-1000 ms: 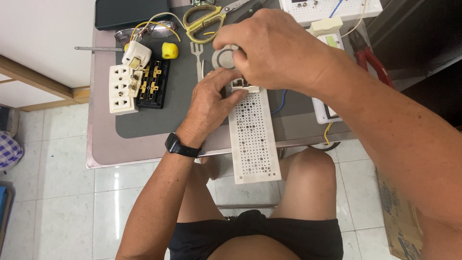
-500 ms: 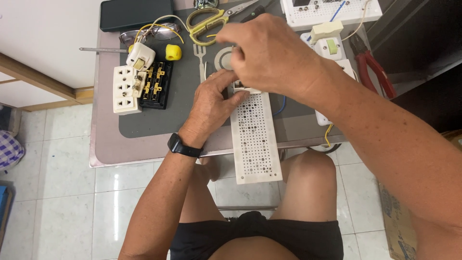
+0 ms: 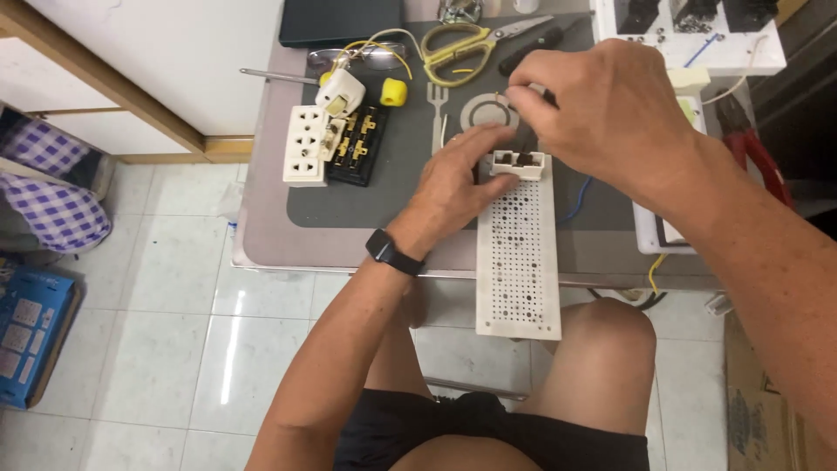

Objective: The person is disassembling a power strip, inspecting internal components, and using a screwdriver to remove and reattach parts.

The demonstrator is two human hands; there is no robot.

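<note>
A long white perforated board (image 3: 518, 262) lies over the table's front edge, its near end above my knees. A small white socket module (image 3: 517, 160) sits on the board's far end. My left hand (image 3: 458, 185), with a black watch on its wrist, rests on the board's far left corner, and its fingers touch the module's left side. My right hand (image 3: 610, 109) hovers just behind the module with its fingertips pinched on a thin dark tool (image 3: 526, 139) that points down into the module.
On the grey mat (image 3: 392, 187) lie an opened white multi-socket (image 3: 305, 144) with its black insert (image 3: 359, 146), a yellow roll (image 3: 394, 91) and yellow scissors (image 3: 460, 40). Red pliers (image 3: 751, 144) and a white panel (image 3: 697, 48) are at the right.
My right hand has lifted back off the board's far end, uncovering the white module. My left hand stays on the board.
</note>
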